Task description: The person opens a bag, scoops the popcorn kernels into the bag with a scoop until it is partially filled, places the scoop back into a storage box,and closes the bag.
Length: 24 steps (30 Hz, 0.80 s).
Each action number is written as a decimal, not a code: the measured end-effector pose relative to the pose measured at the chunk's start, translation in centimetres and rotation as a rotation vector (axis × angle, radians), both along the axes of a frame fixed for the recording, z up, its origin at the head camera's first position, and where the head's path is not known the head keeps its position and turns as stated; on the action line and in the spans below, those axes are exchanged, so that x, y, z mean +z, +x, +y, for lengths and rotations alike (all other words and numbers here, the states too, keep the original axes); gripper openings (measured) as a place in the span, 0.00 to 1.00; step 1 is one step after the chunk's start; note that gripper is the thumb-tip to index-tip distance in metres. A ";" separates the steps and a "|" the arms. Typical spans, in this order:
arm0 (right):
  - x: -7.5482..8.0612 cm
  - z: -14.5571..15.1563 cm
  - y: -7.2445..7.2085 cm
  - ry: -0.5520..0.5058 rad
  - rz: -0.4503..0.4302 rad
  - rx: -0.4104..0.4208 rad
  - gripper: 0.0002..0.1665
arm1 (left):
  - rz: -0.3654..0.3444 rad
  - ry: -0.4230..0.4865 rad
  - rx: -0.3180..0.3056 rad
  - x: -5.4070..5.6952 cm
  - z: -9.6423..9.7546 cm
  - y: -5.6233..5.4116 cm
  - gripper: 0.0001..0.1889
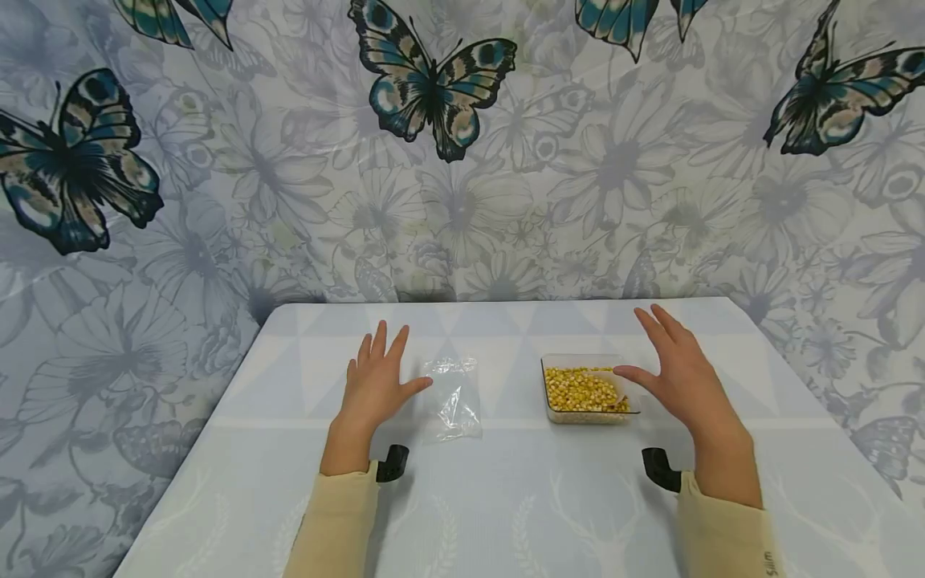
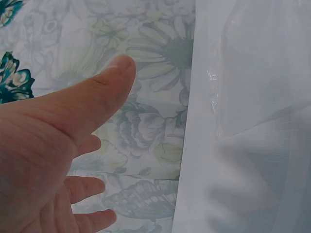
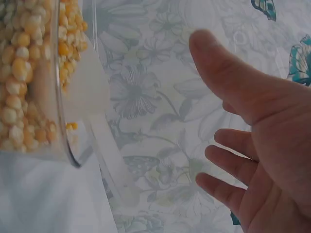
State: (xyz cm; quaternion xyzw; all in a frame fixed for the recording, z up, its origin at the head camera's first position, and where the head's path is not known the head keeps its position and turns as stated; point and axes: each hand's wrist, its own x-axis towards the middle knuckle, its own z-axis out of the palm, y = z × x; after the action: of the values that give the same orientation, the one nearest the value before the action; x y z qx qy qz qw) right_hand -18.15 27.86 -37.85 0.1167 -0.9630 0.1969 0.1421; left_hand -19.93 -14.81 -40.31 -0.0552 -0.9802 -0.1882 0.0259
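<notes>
My left hand [image 1: 372, 391] is held over the table with its fingers straight and spread, holding nothing. Just right of its thumb lies a clear plastic bag [image 1: 457, 401], flat and wrinkled. The right hand [image 1: 679, 377], fingers also extended, hovers beside a clear rectangular container [image 1: 588, 417] of yellow corn kernels [image 1: 578, 389]; its thumb overlaps the rim in the head view. In the right wrist view a translucent white scoop [image 3: 109, 160] rests among the kernels, its handle sticking out over the side toward this hand. That hand is empty too.
The white table [image 1: 499, 498] has a pale geometric and leaf print. Behind its far edge stands a grey floral cloth backdrop [image 1: 477, 233] with teal butterflies. Both forearms wear cream sleeves, with a black wrist mount [image 1: 393, 463] at the left cuff and another [image 1: 661, 470] at the right.
</notes>
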 end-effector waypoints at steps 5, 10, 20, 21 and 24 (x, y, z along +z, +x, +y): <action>0.0 -0.8 0.0 -0.067 0.000 -0.002 0.49 | 0.003 0.039 -0.015 0.1 0.1 -0.1 0.45; 0.0 -1.7 0.1 -0.125 0.037 0.008 0.43 | -0.051 0.093 -0.002 0.1 0.2 -0.2 0.41; -0.3 -3.9 -0.4 -0.183 -0.012 0.052 0.42 | -0.071 0.130 -0.001 0.2 0.1 -0.3 0.37; -0.4 -4.1 -0.4 -0.186 -0.014 0.057 0.42 | -0.070 0.132 -0.002 0.2 0.1 -0.3 0.37; -0.5 -4.7 -0.4 -0.188 -0.020 0.070 0.42 | -0.069 0.137 -0.001 0.3 0.2 -0.3 0.36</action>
State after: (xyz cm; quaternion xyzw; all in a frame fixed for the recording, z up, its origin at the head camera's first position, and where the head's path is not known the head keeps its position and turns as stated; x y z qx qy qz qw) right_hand -18.58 23.14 -38.37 0.1347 -0.9370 0.2923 0.1357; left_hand -20.18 -14.62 -40.04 -0.0473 -0.9654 -0.2565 -0.0046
